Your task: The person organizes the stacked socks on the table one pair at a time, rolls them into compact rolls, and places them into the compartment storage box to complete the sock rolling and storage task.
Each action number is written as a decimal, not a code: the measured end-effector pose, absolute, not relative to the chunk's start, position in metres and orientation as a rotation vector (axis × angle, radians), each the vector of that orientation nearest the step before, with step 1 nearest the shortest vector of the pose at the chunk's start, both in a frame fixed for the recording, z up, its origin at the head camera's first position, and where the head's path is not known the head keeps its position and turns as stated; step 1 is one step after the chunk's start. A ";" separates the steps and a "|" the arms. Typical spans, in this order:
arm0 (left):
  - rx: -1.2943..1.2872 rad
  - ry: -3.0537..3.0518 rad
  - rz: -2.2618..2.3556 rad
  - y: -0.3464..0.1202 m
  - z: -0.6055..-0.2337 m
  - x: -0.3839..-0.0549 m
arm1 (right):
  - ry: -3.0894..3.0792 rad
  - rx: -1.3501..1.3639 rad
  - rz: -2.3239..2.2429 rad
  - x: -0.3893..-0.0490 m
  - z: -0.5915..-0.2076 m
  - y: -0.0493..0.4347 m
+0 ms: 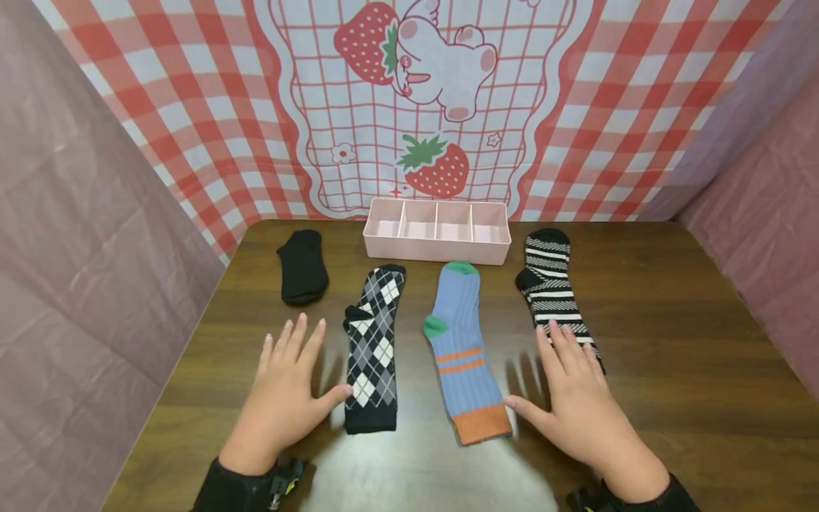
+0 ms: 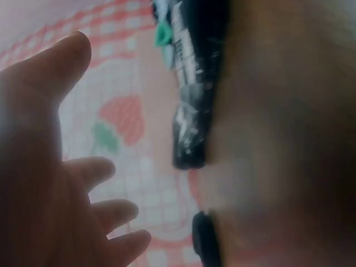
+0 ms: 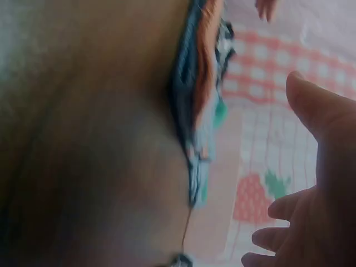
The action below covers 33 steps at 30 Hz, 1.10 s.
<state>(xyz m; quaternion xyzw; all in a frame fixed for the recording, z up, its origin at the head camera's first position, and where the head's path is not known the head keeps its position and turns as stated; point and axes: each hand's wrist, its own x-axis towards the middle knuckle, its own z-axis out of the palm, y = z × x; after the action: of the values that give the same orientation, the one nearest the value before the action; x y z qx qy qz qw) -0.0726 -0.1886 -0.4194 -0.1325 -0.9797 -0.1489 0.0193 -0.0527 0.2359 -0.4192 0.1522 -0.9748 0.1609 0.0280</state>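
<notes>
My left hand (image 1: 286, 395) hovers with spread fingers over the table's left side, its thumb tip by the argyle sock (image 1: 373, 348) in black, grey and white. Beyond its fingertips lies a folded black sock (image 1: 303, 267). My right hand (image 1: 576, 405) is likewise spread, holding nothing. Its thumb tip is near the orange cuff of a blue sock (image 1: 462, 334) with green heel and toe. Its fingers partly cover the lower end of a black-and-white striped sock (image 1: 552, 281). In the left wrist view the argyle sock (image 2: 192, 94) appears edge-on; the right wrist view shows the blue sock (image 3: 203, 139).
A pale pink tray (image 1: 437, 249) with several compartments stands at the table's back edge. Behind it hangs a red-and-white checked cloth (image 1: 217, 107) with strawberries. Pink drapes (image 1: 83, 213) flank the brown wooden table (image 1: 691, 341) at both sides.
</notes>
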 end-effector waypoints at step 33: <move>-1.182 -3.160 -0.124 -0.176 -0.413 -0.196 | -2.905 1.597 0.022 -0.069 -0.417 0.071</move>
<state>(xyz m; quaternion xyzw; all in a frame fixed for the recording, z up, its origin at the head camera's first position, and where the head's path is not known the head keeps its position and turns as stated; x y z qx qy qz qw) -0.1957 -0.1756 -0.4133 -0.3478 -0.9295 -0.0365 -0.1170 -0.0691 0.0705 -0.4171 0.4799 -0.8731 0.0067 -0.0865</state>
